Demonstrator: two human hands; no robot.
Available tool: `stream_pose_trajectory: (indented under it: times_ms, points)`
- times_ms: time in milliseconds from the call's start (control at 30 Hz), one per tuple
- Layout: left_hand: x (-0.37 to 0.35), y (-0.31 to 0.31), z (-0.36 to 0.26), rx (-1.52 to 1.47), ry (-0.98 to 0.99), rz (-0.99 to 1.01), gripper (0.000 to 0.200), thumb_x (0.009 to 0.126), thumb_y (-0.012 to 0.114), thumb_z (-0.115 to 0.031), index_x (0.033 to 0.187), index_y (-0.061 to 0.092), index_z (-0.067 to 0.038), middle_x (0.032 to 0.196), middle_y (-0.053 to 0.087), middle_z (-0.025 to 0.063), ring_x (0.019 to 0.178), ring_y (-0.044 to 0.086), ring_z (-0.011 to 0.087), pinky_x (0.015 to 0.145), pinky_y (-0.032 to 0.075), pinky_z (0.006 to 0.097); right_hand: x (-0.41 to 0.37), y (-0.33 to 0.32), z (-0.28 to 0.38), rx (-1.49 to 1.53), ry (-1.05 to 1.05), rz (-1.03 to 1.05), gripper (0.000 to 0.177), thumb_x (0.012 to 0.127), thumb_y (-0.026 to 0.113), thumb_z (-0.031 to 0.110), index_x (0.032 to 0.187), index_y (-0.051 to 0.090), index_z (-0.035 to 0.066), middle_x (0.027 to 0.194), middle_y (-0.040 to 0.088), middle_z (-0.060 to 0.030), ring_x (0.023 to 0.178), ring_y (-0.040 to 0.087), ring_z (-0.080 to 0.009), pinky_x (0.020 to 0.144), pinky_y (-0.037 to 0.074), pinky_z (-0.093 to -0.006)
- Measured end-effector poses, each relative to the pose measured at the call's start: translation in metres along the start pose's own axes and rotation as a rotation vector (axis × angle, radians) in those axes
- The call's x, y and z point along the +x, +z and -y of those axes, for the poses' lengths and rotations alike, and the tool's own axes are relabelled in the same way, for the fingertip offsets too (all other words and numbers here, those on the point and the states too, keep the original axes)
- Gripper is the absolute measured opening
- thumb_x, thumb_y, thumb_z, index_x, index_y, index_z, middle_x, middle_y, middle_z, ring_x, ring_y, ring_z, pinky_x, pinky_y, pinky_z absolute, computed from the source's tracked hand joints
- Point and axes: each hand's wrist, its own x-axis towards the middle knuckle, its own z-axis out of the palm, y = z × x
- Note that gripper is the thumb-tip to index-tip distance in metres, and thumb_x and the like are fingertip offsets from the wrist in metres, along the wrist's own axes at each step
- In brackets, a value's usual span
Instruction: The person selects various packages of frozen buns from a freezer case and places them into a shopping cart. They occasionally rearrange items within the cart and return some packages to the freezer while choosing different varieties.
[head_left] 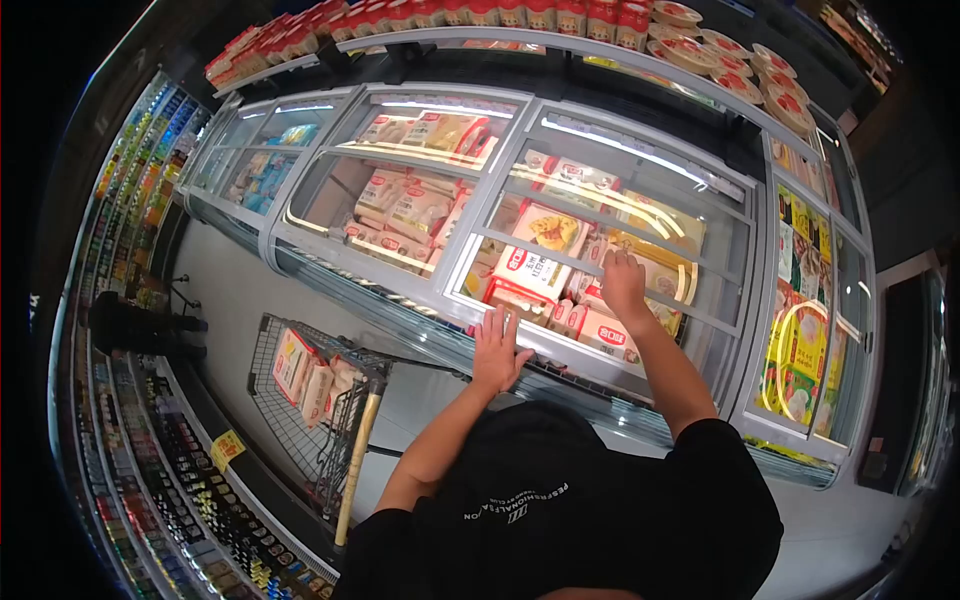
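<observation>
Glass freezer lid [600, 215] lies under my right hand [623, 285], spread flat (gripping nothing); left hand [496, 350] rests open on the rim [420, 325] beside it.

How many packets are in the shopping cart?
3. The first packet lies at the far end of the cart, the second packet is beside it, and the third packet is nearest the handle. More may be hidden beneath them.

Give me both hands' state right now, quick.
Left hand: open, fingers spread, flat on the freezer front rim, holding nothing.
Right hand: resting on the glass lid; whether it grips cannot be told.
</observation>
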Motion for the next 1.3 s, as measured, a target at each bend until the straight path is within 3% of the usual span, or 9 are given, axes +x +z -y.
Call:
stream_pose_trajectory:
  times_ms: [67, 333, 567, 633, 833, 933, 1167, 1200, 1300]
  points:
    - [-0.003, -0.001, -0.015, -0.034, 0.040, 0.009, 0.085, 0.092, 0.063, -0.048, 0.156, 0.026, -0.006, 0.164, 0.017, 0.0205, 0.150, 0.017, 0.0450, 0.118, 0.017, 0.0603, -0.016, -0.002, -0.009, 0.029, -0.040, -0.017, 0.036, 0.072, 0.080, 0.018, 0.097, 0.058, 0.004, 0.101, 0.065, -0.0143, 0.093, 0.064, -0.0350, 0.076, 0.052, -0.0464]
    - [-0.064, -0.006, -0.004, -0.168, -0.011, 0.027, 0.085, 0.093, 0.062, -0.049, 0.157, 0.025, -0.007, 0.164, 0.017, 0.0202, 0.150, 0.016, 0.0448, 0.118, 0.020, 0.0587, -0.099, -0.023, 0.063, -0.024, -0.120, 0.058, 0.044, 0.079, 0.079, 0.032, 0.104, 0.058, 0.003, 0.095, 0.063, -0.0122, 0.091, 0.064, -0.0310, 0.069, 0.053, -0.0457]
    - [-0.083, -0.004, 0.000, -0.255, -0.083, 0.096, 0.084, 0.096, 0.059, -0.048, 0.159, 0.018, -0.010, 0.165, 0.015, 0.0187, 0.151, 0.016, 0.0425, 0.116, 0.028, 0.0569, -0.114, -0.034, 0.084, -0.061, -0.061, 0.278, 0.054, 0.079, 0.079, 0.040, 0.106, 0.055, 0.000, 0.107, 0.063, -0.0190, 0.106, 0.062, -0.0386, 0.079, 0.056, -0.0468]
    - [-0.091, -0.006, -0.003, -0.306, -0.103, 0.134, 0.083, 0.097, 0.059, -0.045, 0.159, 0.017, -0.010, 0.165, 0.016, 0.0192, 0.151, 0.017, 0.0433, 0.116, 0.029, 0.0552, -0.123, -0.047, 0.090, -0.021, -0.105, 0.251, 0.053, 0.077, 0.081, 0.036, 0.103, 0.054, -0.001, 0.103, 0.064, -0.0209, 0.095, 0.063, -0.0418, 0.081, 0.051, -0.0502]
    - [-0.123, -0.022, 0.002, -0.603, -0.222, 0.061, 0.083, 0.097, 0.062, -0.037, 0.159, 0.014, -0.010, 0.163, 0.023, 0.0215, 0.146, 0.030, 0.0432, 0.116, 0.033, 0.0464, -0.130, -0.052, 0.095, -0.090, -0.150, 0.310, 0.063, 0.074, 0.083, 0.045, 0.103, 0.052, -0.001, 0.101, 0.063, -0.0218, 0.093, 0.063, -0.0421, 0.080, 0.052, -0.0502]
    - [-0.149, -0.040, 0.004, -0.703, -0.312, -0.010, 0.084, 0.097, 0.062, -0.036, 0.159, 0.013, -0.010, 0.159, 0.029, 0.0235, 0.141, 0.039, 0.0430, 0.114, 0.036, 0.0451, -0.133, -0.052, 0.087, -0.130, -0.229, 0.326, 0.069, 0.071, 0.085, 0.047, 0.104, 0.050, -0.001, 0.101, 0.063, -0.0218, 0.093, 0.064, -0.0427, 0.078, 0.053, -0.0498]
    - [-0.225, -0.076, 0.014, -0.640, -0.538, -0.383, 0.068, 0.096, 0.065, -0.028, 0.151, 0.035, -0.003, 0.145, 0.049, 0.0260, 0.127, 0.052, 0.0437, 0.104, 0.044, 0.0457, -0.122, -0.051, 0.085, -0.177, -0.248, 0.491, 0.071, 0.068, 0.089, 0.044, 0.105, 0.049, -0.003, 0.105, 0.063, -0.0226, 0.095, 0.065, -0.0428, 0.081, 0.054, -0.0493]
    - [-0.239, -0.078, 0.016, -0.535, -0.560, -0.474, 0.064, 0.094, 0.067, -0.025, 0.147, 0.041, -0.002, 0.142, 0.052, 0.0252, 0.124, 0.055, 0.0419, 0.102, 0.045, 0.0451, -0.113, -0.057, 0.089, -0.165, -0.191, 0.620, 0.071, 0.070, 0.089, 0.040, 0.109, 0.050, -0.004, 0.111, 0.062, -0.0248, 0.099, 0.065, -0.0427, 0.081, 0.055, -0.0484]
    - [-0.287, -0.088, 0.026, -0.166, -0.662, -0.699, 0.054, 0.087, 0.075, -0.017, 0.135, 0.055, -0.002, 0.132, 0.058, 0.0235, 0.116, 0.059, 0.0389, 0.097, 0.047, 0.0444, -0.101, -0.069, 0.111, -0.210, -0.335, 0.602, 0.068, 0.071, 0.088, 0.034, 0.113, 0.051, -0.004, 0.119, 0.058, -0.0280, 0.106, 0.062, -0.0442, 0.086, 0.053, -0.0492]
